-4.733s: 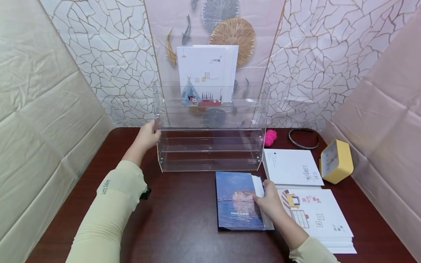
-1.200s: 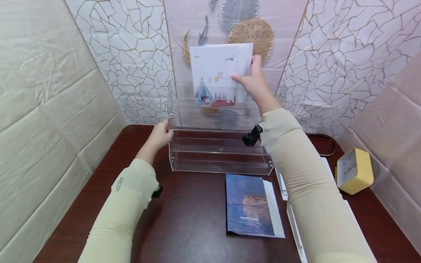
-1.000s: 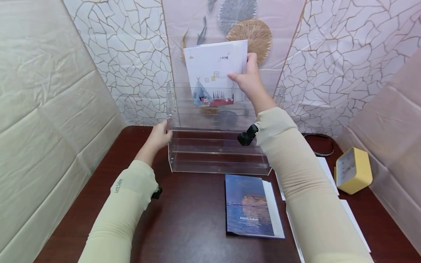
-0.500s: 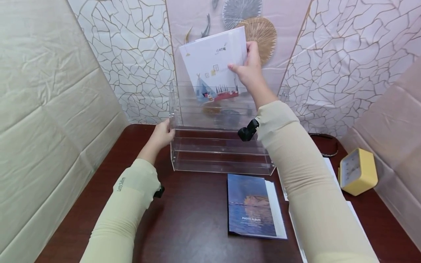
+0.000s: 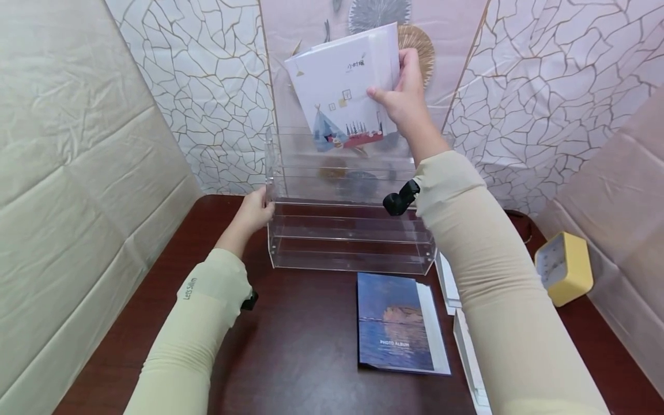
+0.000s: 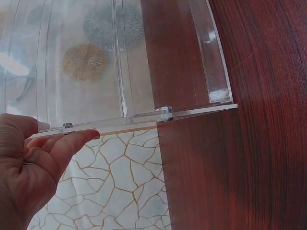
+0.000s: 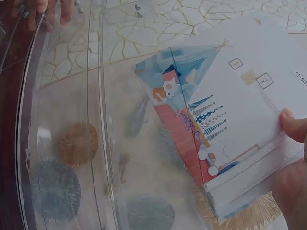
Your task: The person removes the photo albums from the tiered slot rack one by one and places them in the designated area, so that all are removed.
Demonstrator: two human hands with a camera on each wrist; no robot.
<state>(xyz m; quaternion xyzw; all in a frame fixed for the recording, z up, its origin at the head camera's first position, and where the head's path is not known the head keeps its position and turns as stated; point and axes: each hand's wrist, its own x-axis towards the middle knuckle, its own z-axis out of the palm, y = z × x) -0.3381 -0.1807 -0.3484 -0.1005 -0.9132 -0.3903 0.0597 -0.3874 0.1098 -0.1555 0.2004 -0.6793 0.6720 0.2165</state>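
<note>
My right hand [image 5: 407, 106] grips the right edge of a white photo album [image 5: 337, 86] with a tent drawing on its cover, thumb on the front. The album tilts, its lower edge overlapping the top tier of the clear acrylic rack [image 5: 347, 236] in the head view. In the right wrist view the album's tent picture [image 7: 177, 72] is close up, with the rack's tiers to its left. My left hand [image 5: 253, 212] holds the rack's left side panel; in the left wrist view thumb and fingers pinch that panel's edge [image 6: 192, 112].
A blue photo album [image 5: 394, 323] lies on the dark red table [image 5: 290, 340] in front of the rack. White albums [image 5: 469, 357] are stacked at the right, partly hidden by my right sleeve. A yellow clock [image 5: 565, 268] stands at the far right. Fabric walls [image 5: 93, 173] close in the sides and back.
My right hand has left the blue album and taken hold of the white album standing in the rack's top tier. It has raised and tilted it. The left hand stays on the rack.
</note>
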